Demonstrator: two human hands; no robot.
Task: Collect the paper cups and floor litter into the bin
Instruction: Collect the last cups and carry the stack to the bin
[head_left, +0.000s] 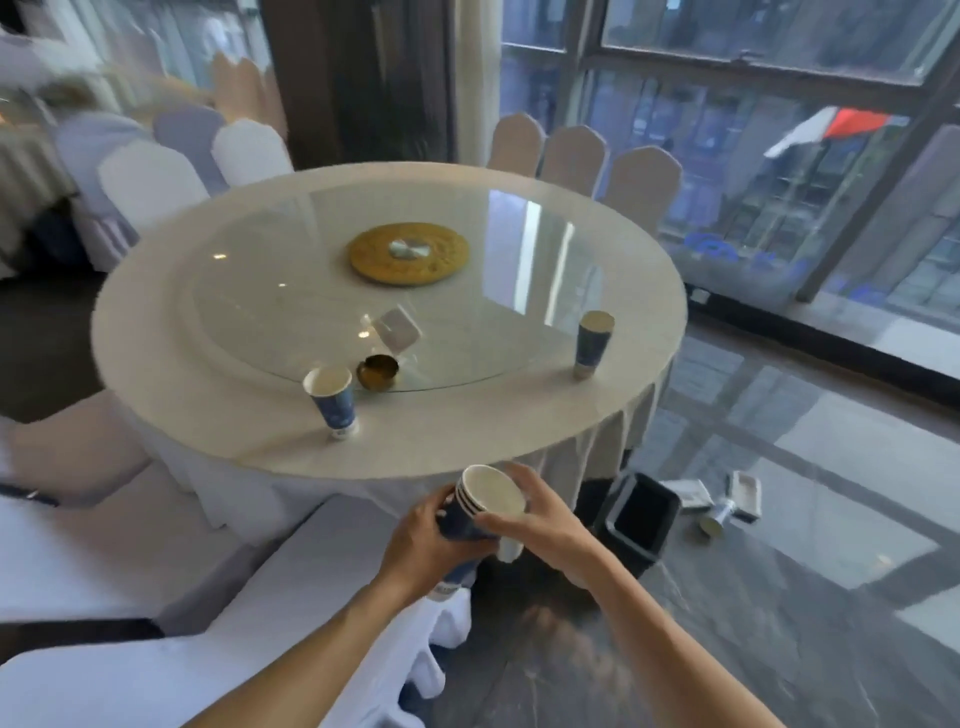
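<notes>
A stack of nested blue paper cups (480, 501) is held in front of me, just below the near edge of the round table (467, 447). My left hand (421, 540) grips the stack from the left and below; my right hand (540, 519) closes on its rim side. Two more blue paper cups stand on the table: one near the front left (332, 397), one at the right edge (592, 343). A black bin (639, 517) stands on the floor to the right of my hands. Floor litter lies beyond it: a cup on its side (717, 519) and white cartons (745, 493).
A small gold ashtray (378, 371) and a clear card stand (396, 327) sit on the glass turntable (467, 249). Covered chairs (571, 156) ring the table; white covered chairs (130, 545) stand at my left. A large window (753, 156) runs along the right.
</notes>
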